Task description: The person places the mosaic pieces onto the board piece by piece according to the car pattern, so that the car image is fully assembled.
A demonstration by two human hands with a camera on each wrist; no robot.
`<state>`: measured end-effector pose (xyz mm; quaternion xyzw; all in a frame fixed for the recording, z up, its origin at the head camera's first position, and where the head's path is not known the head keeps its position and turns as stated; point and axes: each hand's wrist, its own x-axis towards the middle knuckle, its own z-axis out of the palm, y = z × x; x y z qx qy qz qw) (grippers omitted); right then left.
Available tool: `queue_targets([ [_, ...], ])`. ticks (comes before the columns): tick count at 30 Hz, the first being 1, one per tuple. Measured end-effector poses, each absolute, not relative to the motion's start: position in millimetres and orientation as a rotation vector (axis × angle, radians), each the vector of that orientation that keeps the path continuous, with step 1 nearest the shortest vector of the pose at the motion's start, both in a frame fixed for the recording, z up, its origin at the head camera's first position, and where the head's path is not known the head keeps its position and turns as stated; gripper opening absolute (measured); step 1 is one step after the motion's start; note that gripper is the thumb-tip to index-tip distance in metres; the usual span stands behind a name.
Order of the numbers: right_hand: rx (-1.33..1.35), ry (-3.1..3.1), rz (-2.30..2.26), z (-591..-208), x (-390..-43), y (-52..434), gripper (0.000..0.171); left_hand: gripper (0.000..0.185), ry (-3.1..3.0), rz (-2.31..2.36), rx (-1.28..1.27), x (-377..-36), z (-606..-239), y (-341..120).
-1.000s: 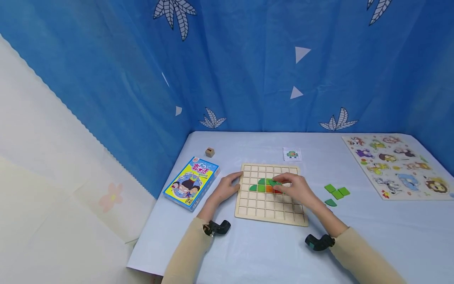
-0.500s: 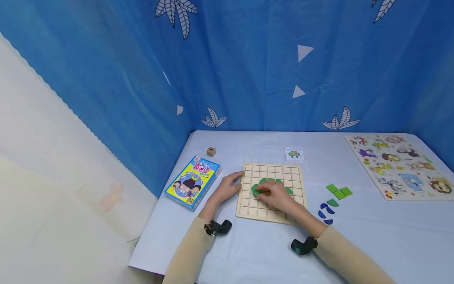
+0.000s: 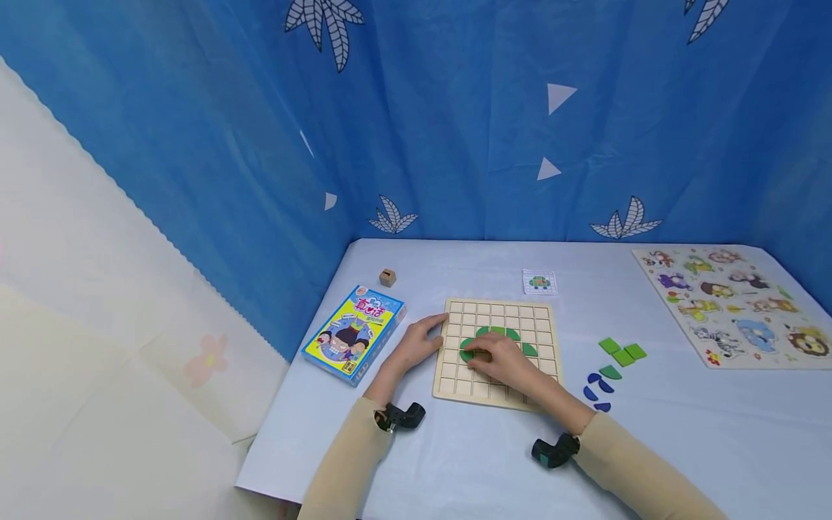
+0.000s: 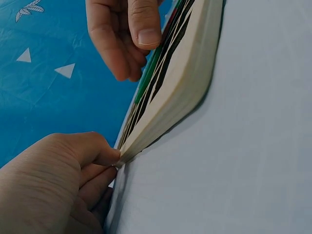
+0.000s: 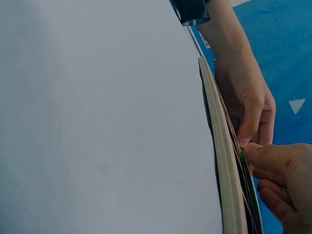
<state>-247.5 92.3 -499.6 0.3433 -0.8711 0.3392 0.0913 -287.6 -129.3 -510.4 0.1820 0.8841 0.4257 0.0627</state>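
My left hand (image 3: 416, 347) rests against the left edge of the wooden grid board (image 3: 497, 354), fingers bent lightly along its rim and thumb on top, steadying it rather than gripping anything. My right hand (image 3: 503, 361) lies over the middle of the board with fingers curled down onto the green pieces (image 3: 497, 334) set in the grid; I cannot tell whether the fingertips pinch a piece or only press on it. The board lies flat on the pale blue counter (image 3: 455, 462), right in front of me. Just right of the board are loose light green tiles (image 3: 622, 352) and, nearer me, a few dark blue curved pieces (image 3: 594, 390). A small pattern card (image 3: 539, 282) lies behind the board, a blue game box (image 3: 353, 334) to its left, a small wooden cube (image 3: 387, 277) beyond that, and an animal puzzle (image 3: 734, 307) far right.
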Motion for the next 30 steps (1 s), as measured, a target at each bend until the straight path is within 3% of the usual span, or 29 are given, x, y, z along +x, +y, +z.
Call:
queue_targets([
  [19, 0.92, -2.657, 1.102, -496.2, -244.5, 86.8, 0.02, 0.05, 2.676, 1.276, 0.558, -289.8, -511.0, -129.5],
  [26, 0.606, -2.6, 2.049, -468.9, -241.1, 104.4, 0.036, 0.051, 2.665, 1.277, 0.538, -289.3, -513.6, -128.7],
  [30, 0.502, -2.519, 2.143, -450.6, -243.6, 136.8, 0.042, 0.051, 2.669, 1.266, 0.536, -289.6, -513.2, -128.5],
])
